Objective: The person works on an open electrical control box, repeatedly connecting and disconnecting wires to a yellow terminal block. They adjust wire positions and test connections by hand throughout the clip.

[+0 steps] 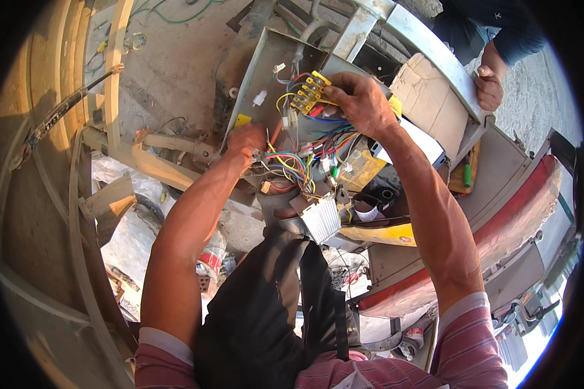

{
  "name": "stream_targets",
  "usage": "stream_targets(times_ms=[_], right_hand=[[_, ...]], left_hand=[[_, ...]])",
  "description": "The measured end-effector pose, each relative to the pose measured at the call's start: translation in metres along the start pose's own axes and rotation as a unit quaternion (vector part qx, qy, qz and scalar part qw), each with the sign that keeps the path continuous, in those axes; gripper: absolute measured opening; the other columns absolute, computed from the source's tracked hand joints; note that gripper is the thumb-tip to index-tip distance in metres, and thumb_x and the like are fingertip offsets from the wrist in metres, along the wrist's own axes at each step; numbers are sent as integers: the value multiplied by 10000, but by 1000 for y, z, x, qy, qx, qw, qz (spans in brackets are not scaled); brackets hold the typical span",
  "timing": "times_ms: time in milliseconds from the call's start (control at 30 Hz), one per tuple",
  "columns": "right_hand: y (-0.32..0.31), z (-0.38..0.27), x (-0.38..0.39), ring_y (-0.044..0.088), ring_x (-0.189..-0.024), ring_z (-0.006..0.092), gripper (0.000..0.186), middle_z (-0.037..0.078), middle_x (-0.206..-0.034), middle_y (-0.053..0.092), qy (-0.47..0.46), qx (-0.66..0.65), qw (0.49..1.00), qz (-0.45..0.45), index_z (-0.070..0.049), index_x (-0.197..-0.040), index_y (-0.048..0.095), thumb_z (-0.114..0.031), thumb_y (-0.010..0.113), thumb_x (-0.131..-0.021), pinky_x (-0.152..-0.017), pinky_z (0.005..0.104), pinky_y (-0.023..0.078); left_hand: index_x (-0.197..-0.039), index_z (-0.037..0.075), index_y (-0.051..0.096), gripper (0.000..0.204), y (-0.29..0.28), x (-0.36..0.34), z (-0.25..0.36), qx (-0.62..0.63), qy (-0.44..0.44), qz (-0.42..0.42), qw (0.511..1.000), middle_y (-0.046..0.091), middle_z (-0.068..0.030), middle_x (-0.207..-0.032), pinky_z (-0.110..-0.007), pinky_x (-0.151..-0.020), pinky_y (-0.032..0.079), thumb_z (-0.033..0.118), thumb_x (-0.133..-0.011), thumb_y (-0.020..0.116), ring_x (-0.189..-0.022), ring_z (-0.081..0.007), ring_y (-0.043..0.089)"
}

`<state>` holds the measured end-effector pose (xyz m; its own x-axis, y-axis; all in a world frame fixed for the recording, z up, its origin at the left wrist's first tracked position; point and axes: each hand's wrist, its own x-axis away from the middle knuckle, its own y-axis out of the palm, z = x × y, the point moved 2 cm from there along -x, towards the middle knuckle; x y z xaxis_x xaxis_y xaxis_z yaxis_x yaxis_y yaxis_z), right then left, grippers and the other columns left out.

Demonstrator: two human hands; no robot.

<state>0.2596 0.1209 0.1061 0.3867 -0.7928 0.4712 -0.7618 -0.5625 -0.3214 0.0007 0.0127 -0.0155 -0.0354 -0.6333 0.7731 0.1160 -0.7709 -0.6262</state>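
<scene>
The right hand [359, 102] pinched the end of the yellow terminal block [309, 94] over the metal tray [255, 83]; the left hand [246, 139] curled by the tray's edge, its hold impossible to tell. Steadying the block, screws facing up, seemed wise, with the coloured wires [336, 137] slack, clear of the finned module [322, 222].

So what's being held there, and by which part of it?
The right grip pinches the yellow terminal block by its right side; whether the left grip holds anything can't be told.
</scene>
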Motion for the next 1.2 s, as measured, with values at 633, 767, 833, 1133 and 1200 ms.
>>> stream_targets(times_ms=[633,767,833,1133,1200], right_hand=[[2,10,-1,765,-843,124,335,89,-974,799,-17,1,1000,0,39,-1238,746,-242,673,-1070,-794,307,580],[3,8,-1,763,-837,102,322,76,-988,796,-12,-10,1000,-6,49,-1266,733,-216,663,-1100,-777,282,584],[3,7,0,763,-843,106,331,83,-1002,799,-14,-11,1000,-2,51,-1282,730,-218,663,-1100,-784,282,585],[2,3,1,760,-847,115,345,92,-1019,803,-8,-4,1000,-5,52,-1292,725,-225,660,-1097,-797,295,586],[2,3,2,760,-848,115,336,92,-1015,803,-9,2,1000,-3,51,-1284,726,-218,658,-1095,-796,297,585]], left_hand=[[-951,85,844,204,8,7,-4,75,-43,107,991,805,-208,-974,-472,-826,640,237,-820,808,-967,-380,802],[-1038,34,802,273,-9,20,-13,218,-68,121,966,800,-223,-958,-453,-777,619,215,-834,806,-886,-361,797],[-1052,19,782,283,-23,41,-15,306,-64,169,935,798,-208,-926,-437,-753,602,214,-850,810,-835,-325,788],[-1032,36,771,104,-115,84,32,380,185,456,783,721,-49,-910,-275,-688,522,23,-932,798,-748,-93,649],[-1016,44,770,118,-122,72,59,294,245,482,788,701,-52,-936,-324,-701,544,18,-911,817,-763,-165,675]])
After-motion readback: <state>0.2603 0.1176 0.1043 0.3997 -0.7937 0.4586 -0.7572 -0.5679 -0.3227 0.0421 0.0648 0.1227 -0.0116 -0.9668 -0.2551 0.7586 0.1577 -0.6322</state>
